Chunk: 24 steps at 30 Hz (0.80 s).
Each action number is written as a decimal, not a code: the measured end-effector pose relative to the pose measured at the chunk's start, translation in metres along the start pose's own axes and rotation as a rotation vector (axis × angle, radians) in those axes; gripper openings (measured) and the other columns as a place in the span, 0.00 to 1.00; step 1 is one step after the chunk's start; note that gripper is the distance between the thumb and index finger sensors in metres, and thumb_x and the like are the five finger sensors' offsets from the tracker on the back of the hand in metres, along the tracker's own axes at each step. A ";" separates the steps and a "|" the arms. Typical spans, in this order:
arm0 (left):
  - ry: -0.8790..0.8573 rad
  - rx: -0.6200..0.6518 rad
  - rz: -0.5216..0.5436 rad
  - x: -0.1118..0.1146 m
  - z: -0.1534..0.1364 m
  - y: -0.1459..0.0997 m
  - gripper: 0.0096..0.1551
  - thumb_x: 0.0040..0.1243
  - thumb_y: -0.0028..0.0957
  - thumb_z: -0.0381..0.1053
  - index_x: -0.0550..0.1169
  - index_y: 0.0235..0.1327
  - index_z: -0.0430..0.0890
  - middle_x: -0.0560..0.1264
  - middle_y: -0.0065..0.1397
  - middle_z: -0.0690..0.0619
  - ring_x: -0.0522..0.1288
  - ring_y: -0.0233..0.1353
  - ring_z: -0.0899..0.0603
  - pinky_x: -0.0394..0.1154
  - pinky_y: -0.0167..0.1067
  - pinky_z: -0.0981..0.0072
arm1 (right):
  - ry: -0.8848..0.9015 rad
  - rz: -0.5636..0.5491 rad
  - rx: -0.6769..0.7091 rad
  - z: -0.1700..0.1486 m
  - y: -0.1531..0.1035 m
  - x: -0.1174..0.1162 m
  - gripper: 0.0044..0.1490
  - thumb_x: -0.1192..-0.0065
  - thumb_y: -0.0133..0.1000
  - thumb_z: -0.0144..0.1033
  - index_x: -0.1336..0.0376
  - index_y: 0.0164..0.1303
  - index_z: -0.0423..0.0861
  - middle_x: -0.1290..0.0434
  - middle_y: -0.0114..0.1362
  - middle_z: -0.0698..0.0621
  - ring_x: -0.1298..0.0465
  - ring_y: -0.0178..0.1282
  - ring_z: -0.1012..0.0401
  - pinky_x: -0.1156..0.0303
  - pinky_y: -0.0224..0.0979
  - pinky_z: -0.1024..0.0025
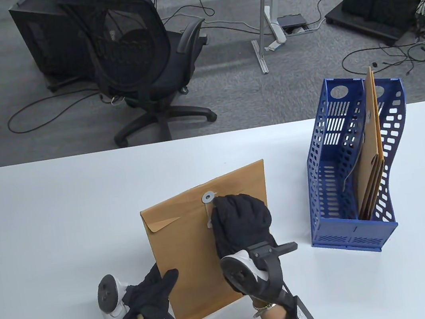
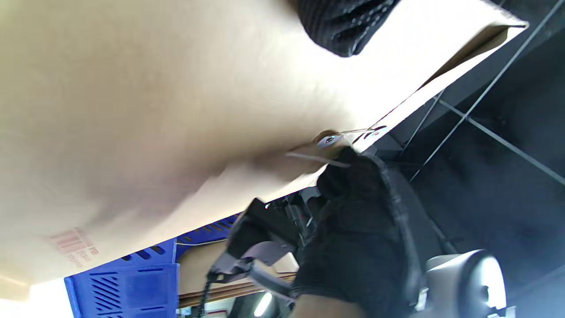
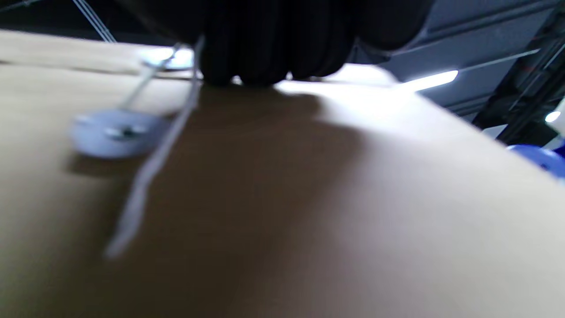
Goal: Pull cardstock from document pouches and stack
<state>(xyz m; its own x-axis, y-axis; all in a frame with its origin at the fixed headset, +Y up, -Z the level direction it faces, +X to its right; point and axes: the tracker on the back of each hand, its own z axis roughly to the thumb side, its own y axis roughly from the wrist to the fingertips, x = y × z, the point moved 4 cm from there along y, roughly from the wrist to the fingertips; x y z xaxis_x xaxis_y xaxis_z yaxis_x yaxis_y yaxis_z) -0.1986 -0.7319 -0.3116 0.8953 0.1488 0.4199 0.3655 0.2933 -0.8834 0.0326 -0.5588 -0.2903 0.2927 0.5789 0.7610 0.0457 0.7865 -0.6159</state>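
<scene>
While our left hand (image 1: pixel 148 303) grips the lower corner of the pouch (image 1: pixel 194 247) held above the table (image 1: pixel 44 218) and our right hand (image 1: pixel 240 219) pinches its closure string (image 1: pixel 209 218), a hard tug could tear the flap.

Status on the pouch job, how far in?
Early. Done: one pouch is out of the blue file rack; no cardstock stack shows. In hand: left hand holds the pouch's lower edge, right hand works the string by its clasp. Left: pull its cardstock, then the pouches in rack.
</scene>
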 end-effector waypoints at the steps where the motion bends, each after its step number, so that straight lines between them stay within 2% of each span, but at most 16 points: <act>1: -0.023 0.003 0.006 -0.001 0.000 0.000 0.27 0.55 0.58 0.54 0.68 0.72 0.62 0.78 0.72 0.52 0.81 0.68 0.48 0.77 0.60 0.54 | -0.011 0.009 -0.004 -0.002 0.000 -0.002 0.24 0.47 0.61 0.41 0.30 0.57 0.39 0.26 0.60 0.43 0.29 0.64 0.47 0.35 0.68 0.45; 6: -0.131 0.013 0.062 -0.013 -0.004 -0.002 0.27 0.53 0.59 0.54 0.66 0.73 0.63 0.77 0.73 0.53 0.79 0.69 0.48 0.76 0.62 0.55 | -0.039 0.143 0.010 0.000 -0.005 -0.030 0.24 0.45 0.60 0.38 0.29 0.54 0.36 0.26 0.58 0.39 0.30 0.62 0.43 0.36 0.67 0.41; 9: -0.132 0.007 0.081 -0.017 -0.006 -0.003 0.27 0.52 0.59 0.55 0.65 0.74 0.63 0.76 0.74 0.53 0.79 0.70 0.48 0.76 0.63 0.56 | -0.088 0.228 0.064 0.011 -0.012 -0.045 0.24 0.44 0.59 0.37 0.28 0.54 0.35 0.26 0.58 0.39 0.30 0.62 0.43 0.36 0.66 0.41; 10: -0.137 0.002 0.094 -0.019 -0.007 -0.004 0.27 0.52 0.59 0.55 0.65 0.74 0.64 0.76 0.74 0.53 0.79 0.70 0.49 0.76 0.63 0.56 | -0.089 0.297 0.086 0.016 -0.017 -0.052 0.24 0.45 0.59 0.37 0.28 0.54 0.35 0.26 0.58 0.39 0.30 0.62 0.43 0.36 0.67 0.41; 13: -0.135 -0.017 0.113 -0.019 -0.011 -0.005 0.27 0.52 0.59 0.55 0.65 0.74 0.64 0.75 0.74 0.53 0.78 0.71 0.48 0.76 0.63 0.55 | -0.048 0.403 0.138 0.033 -0.030 -0.065 0.24 0.44 0.59 0.36 0.28 0.54 0.34 0.26 0.58 0.38 0.30 0.63 0.42 0.37 0.67 0.40; 18: -0.116 -0.036 0.109 -0.021 -0.013 -0.007 0.27 0.52 0.60 0.56 0.64 0.74 0.64 0.76 0.74 0.53 0.78 0.71 0.49 0.76 0.63 0.56 | -0.168 0.428 0.228 0.055 -0.039 -0.069 0.24 0.44 0.59 0.36 0.28 0.54 0.35 0.25 0.59 0.39 0.29 0.63 0.43 0.36 0.68 0.40; 24: -0.118 -0.041 0.077 -0.024 -0.014 -0.005 0.27 0.51 0.60 0.56 0.64 0.74 0.64 0.76 0.74 0.54 0.78 0.71 0.49 0.76 0.64 0.57 | -0.183 0.488 0.210 0.046 -0.034 -0.071 0.23 0.44 0.59 0.36 0.27 0.54 0.37 0.25 0.59 0.40 0.29 0.64 0.43 0.36 0.69 0.41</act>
<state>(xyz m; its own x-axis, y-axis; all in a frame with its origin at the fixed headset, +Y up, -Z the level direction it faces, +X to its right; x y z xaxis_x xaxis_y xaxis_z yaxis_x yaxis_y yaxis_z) -0.2182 -0.7500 -0.3195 0.8859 0.2797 0.3700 0.3092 0.2385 -0.9206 -0.0332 -0.6165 -0.3143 0.0604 0.8996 0.4325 -0.2504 0.4330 -0.8659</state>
